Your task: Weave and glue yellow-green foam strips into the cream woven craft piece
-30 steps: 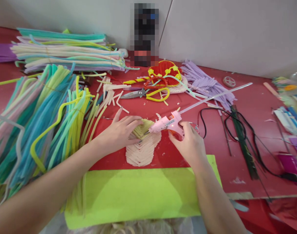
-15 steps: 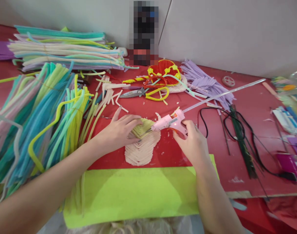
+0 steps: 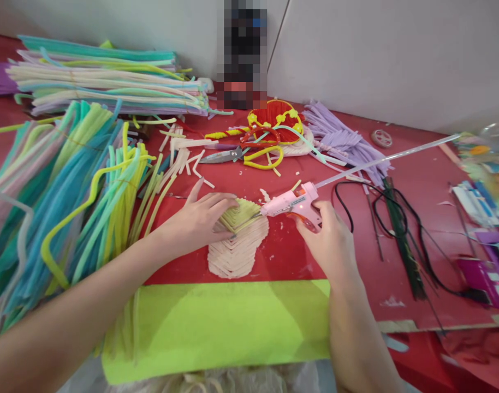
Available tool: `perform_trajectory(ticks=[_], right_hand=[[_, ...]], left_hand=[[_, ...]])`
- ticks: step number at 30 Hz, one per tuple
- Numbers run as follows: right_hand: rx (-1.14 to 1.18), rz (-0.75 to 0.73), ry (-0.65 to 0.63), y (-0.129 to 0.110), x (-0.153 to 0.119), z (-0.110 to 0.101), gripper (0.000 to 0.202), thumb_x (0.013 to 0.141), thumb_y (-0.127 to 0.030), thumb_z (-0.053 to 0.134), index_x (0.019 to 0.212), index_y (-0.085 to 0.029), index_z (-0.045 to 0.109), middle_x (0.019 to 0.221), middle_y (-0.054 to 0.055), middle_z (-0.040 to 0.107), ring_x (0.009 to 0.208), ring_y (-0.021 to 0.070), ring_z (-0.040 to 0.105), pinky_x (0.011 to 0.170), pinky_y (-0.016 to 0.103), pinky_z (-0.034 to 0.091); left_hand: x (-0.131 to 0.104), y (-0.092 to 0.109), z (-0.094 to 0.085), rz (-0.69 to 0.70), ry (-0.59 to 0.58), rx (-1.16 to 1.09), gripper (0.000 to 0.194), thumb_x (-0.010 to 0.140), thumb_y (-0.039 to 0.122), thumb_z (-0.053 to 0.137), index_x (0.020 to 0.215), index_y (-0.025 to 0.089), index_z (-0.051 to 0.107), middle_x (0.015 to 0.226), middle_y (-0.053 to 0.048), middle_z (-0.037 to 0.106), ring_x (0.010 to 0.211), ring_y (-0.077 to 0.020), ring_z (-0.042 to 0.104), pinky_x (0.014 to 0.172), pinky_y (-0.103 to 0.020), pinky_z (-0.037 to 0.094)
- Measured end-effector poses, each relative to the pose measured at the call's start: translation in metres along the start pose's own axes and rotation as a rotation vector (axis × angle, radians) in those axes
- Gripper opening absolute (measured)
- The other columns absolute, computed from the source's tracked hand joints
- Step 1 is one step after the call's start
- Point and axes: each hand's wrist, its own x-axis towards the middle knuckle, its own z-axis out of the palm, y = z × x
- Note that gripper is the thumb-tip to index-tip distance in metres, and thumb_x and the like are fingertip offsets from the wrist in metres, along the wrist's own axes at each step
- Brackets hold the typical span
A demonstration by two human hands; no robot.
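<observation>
A cream piece (image 3: 234, 254) of chevron-laid pipe cleaners lies on the red table (image 3: 286, 262), with a yellow-green chevron piece (image 3: 245, 212) over its upper part. My left hand (image 3: 206, 219) rests on the left side of the yellow-green piece, thumb at its lower edge and fingers across its upper left, pressing it. Around the handle of a pink glue gun (image 3: 288, 201) my right hand (image 3: 326, 234) is wrapped. The gun's nozzle points left, at the right edge of the yellow-green piece. A long clear glue stick (image 3: 388, 160) sticks out of its back.
Bundled pipe cleaners (image 3: 81, 180) fill the left side. Scissors (image 3: 233, 155) and a red and yellow ornament (image 3: 276, 120) lie behind. Purple pipe cleaners (image 3: 343, 136) are at the back right, a black cord (image 3: 423, 240) at right. A lime sheet (image 3: 220, 327) lies in front.
My right hand has moved the glue gun slightly to the right, so its nozzle is now at the right edge of the yellow-green piece. My left hand stays nearly still.
</observation>
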Motion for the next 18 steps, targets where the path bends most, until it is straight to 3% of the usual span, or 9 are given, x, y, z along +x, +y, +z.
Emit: perform_trajectory(ticks=[9, 18], right_hand=[[0.005, 0.039, 0.008, 0.0029, 0.0007, -0.0027, 0.028, 0.082, -0.036, 0.059, 0.106, -0.023, 0.052, 0.104, 0.01, 0.069, 0.089, 0.0254, 0.065, 0.07, 0.034, 0.05], [-0.042, 0.092, 0.011, 0.0073, 0.0032, -0.0056, 0.031, 0.081, -0.037, 0.061, 0.107, -0.022, 0.054, 0.099, 0.009, 0.069, 0.081, 0.0228, 0.064, 0.066, 0.031, 0.047]], left_hand=[[0.0005, 0.0013, -0.0018, -0.006, -0.012, -0.009, 0.043, 0.085, 0.037, 0.065, 0.121, 0.018, 0.052, 0.128, -0.01, 0.063, 0.122, -0.0242, 0.056, 0.119, -0.056, -0.001], [0.0015, 0.0021, -0.003, -0.012, -0.017, -0.03, 0.045, 0.083, 0.039, 0.067, 0.12, 0.018, 0.052, 0.127, -0.01, 0.064, 0.121, -0.0247, 0.057, 0.118, -0.056, -0.002]])
